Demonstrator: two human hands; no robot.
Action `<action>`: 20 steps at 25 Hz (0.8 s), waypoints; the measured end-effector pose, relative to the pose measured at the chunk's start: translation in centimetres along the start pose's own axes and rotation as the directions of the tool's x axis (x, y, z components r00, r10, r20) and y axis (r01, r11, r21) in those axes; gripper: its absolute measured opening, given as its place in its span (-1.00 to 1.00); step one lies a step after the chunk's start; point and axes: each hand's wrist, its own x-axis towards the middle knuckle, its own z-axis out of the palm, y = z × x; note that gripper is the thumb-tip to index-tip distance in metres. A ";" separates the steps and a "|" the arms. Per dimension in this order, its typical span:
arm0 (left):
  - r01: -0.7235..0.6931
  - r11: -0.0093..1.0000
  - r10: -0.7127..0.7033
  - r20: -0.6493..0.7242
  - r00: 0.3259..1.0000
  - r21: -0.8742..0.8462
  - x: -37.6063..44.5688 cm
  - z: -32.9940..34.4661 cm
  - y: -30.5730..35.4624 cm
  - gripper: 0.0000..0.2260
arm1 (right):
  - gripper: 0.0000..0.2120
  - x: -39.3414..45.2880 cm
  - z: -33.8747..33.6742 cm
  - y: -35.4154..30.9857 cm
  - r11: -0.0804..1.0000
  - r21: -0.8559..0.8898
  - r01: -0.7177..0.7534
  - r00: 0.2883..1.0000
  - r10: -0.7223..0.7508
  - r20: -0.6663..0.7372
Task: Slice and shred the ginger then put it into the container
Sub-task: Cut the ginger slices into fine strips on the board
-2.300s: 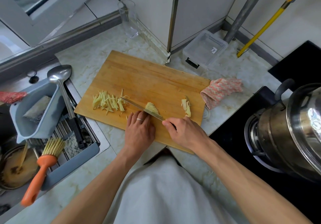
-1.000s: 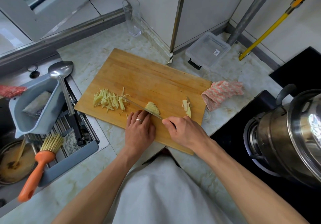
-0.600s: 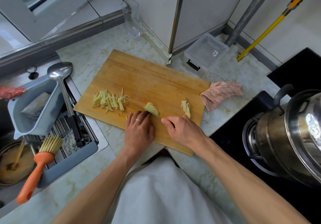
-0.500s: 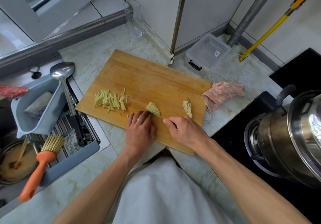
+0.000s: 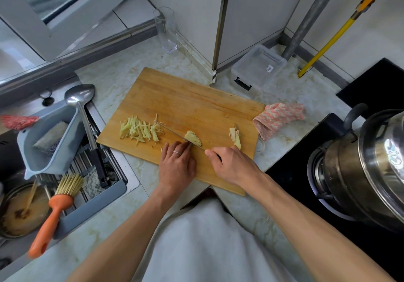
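A wooden cutting board (image 5: 192,102) lies on the marble counter. A pile of shredded ginger (image 5: 140,130) sits at its left. A stack of ginger slices (image 5: 193,138) lies near the front edge, and my left hand (image 5: 177,165) presses its fingertips on that stack. My right hand (image 5: 231,165) grips the handle of a knife (image 5: 175,133), whose blade runs leftward across the slices. A small leftover ginger piece (image 5: 235,137) lies to the right. A clear plastic container (image 5: 259,67) stands behind the board.
A pink cloth (image 5: 277,119) lies right of the board. A steel pot (image 5: 367,170) sits on the stove at right. The sink at left holds a grey basket (image 5: 50,150), a ladle (image 5: 85,115) and an orange brush (image 5: 56,211). A glass (image 5: 167,30) stands at the back.
The knife blade has worked in small strokes through the ginger slices while my left hand stays pressed on them. The shredded pile has not moved.
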 end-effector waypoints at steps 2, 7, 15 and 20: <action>0.006 1.000 -0.006 0.012 1.000 -0.010 0.0 -0.1 0.1 -0.60 | -0.58 0.0 0.2 -0.1 1.000 0.020 0.001 1.000 -0.001 -0.012; -0.017 0.999 0.019 0.053 0.998 -0.042 0.0 -0.6 -0.4 -0.58 | -0.57 0.4 0.2 -0.9 0.999 0.044 0.000 1.000 0.000 -0.004; -0.023 1.000 0.024 0.033 0.999 -0.012 -1.3 -0.8 -1.4 -0.63 | -0.55 -0.8 0.4 -1.0 0.994 0.108 -0.024 0.999 0.027 -0.031; -0.014 1.000 0.015 0.035 0.999 -0.021 -1.3 -0.6 -1.1 -0.63 | -0.56 -1.0 1.0 -1.4 0.999 0.042 -0.026 0.999 0.028 -0.029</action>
